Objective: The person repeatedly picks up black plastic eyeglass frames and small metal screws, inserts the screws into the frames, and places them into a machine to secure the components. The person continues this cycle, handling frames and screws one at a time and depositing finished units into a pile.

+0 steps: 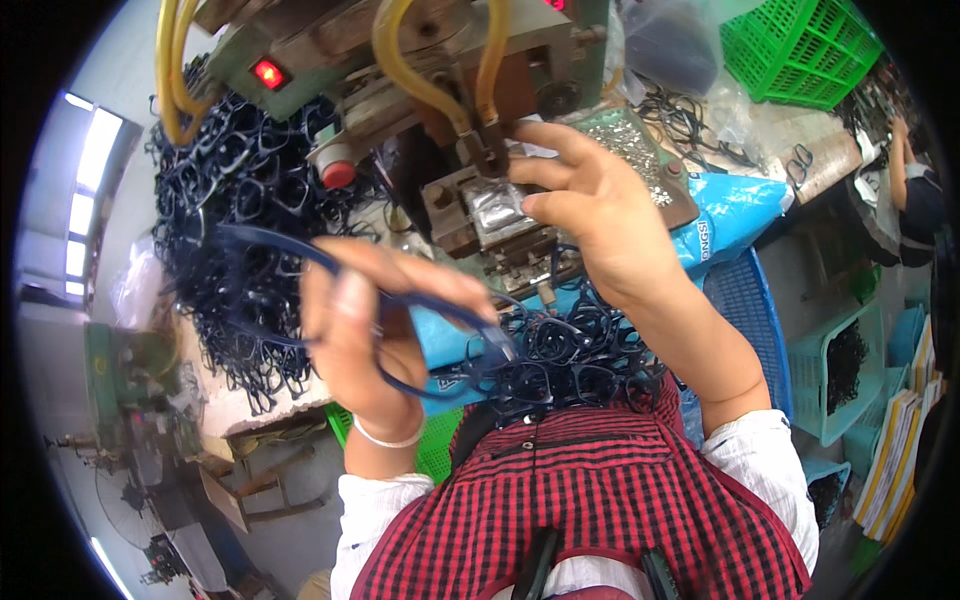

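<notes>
My left hand [367, 322] grips a dark blue plastic eyeglass frame [442, 307], blurred, tilted in front of the machine. My right hand [592, 195] is at the machine's work head, fingers apart, with no object visible in them. Its fingertips are beside the dark metal electrode tip [487, 154], and its thumb is near the shiny metal plate [495, 206] on the fixture; whether they touch is unclear. A heap of dark blue eyeglass frames [570, 345] lies right before me, partly on a light blue plastic bag [442, 337].
A large pile of dark frames [240, 172] covers the table's left side. A red push button [337, 174] and yellow hoses [416, 75] are on the machine. Small metal parts fill a tray [630, 150] at right. A green crate [802, 52] stands behind; another person's arm [898, 161] shows far right.
</notes>
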A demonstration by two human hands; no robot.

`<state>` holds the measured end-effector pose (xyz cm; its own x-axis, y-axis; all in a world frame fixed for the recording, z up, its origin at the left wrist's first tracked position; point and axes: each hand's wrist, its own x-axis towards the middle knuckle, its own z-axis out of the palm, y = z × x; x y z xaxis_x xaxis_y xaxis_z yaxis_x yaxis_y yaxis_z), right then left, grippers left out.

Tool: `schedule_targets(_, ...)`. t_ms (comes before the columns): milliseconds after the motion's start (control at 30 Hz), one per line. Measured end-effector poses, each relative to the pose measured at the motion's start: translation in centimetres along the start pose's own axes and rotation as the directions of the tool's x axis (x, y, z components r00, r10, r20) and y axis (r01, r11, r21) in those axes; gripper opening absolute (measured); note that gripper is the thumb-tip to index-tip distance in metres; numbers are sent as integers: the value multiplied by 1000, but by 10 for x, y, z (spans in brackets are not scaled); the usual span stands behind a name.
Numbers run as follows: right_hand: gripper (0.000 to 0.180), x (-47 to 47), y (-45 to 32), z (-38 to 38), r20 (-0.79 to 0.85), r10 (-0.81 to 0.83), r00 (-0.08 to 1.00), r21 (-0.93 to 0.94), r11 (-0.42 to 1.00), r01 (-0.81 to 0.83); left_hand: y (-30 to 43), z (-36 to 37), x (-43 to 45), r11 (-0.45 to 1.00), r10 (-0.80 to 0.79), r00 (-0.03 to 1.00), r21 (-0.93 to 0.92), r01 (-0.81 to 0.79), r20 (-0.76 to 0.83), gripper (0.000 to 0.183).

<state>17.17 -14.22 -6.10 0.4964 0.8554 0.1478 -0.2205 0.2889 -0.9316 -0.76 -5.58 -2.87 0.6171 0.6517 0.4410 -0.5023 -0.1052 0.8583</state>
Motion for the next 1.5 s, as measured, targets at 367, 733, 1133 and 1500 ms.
schedule_targets(367,20,-1,89,-143,-52,-517,855,-998,66,-21,-73,7,-9,533,-724,609,-297,792,324,28)
schedule_targets(733,18,1,77,-148,-134,-496,858,-948,315,34,-54,-46,-36,677,-712,557,210,705,427,47)
schedule_targets(1133,15,13,59,-147,-212,-348,913,-773,632,62,-24,-59,-61,517,-655,707,840,164,265,26)
schedule_targets(1500,16,-9,54,-132,-242,-370,897,-834,551,2,-127,-171,-9,-42,-225,826,852,522,-517,33)
